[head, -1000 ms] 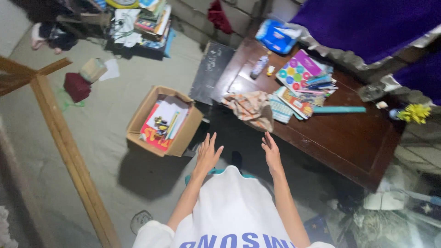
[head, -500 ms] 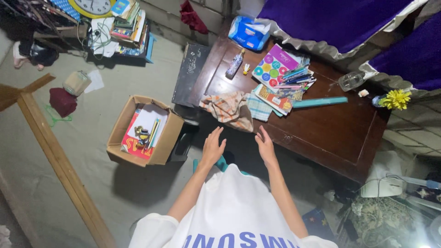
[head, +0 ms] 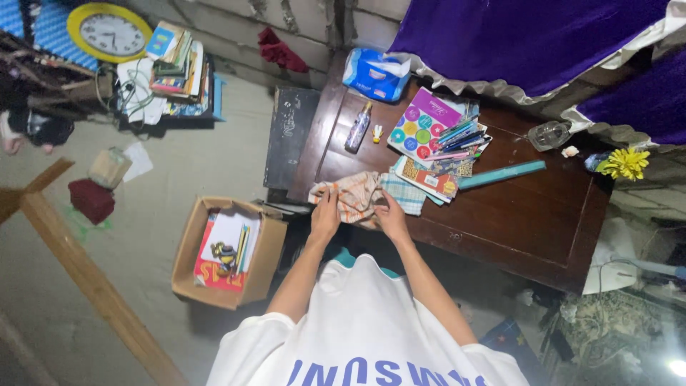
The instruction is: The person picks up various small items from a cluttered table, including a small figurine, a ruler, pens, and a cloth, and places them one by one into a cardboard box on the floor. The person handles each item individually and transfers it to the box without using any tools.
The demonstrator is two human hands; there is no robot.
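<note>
The dark wooden desk fills the right half of the view, its near edge running from the middle of the frame down to the lower right; a purple curtain with a pale frilled hem hangs over its far side; a bare wooden beam crosses the concrete floor at the lower left. An open cardboard box stands on the floor just left of the desk, with books and small figures inside; a black slate board lies on the floor against the desk's left end. Against the far wall a stack of books sits beside a yellow-rimmed wall clock.

A crumpled orange-checked cloth lies at the near left corner of the desk, partly over the edge, touching a blue-checked cloth to its right. The left hand rests on the orange cloth's left part, fingers bent down into the folds; the right hand lies on its right edge, fingers curled over the fabric; both seem to pinch the cloth, though whether it is truly gripped cannot be told from this height.

Behind the cloths lies a pile of books and pens topped by a pink notebook with coloured circles; a teal ruler lies just right of the pile; a blue tissue pack sits at the far left corner; a small bottle lies near it; a yellow flower stands at the desk's right end.
</note>
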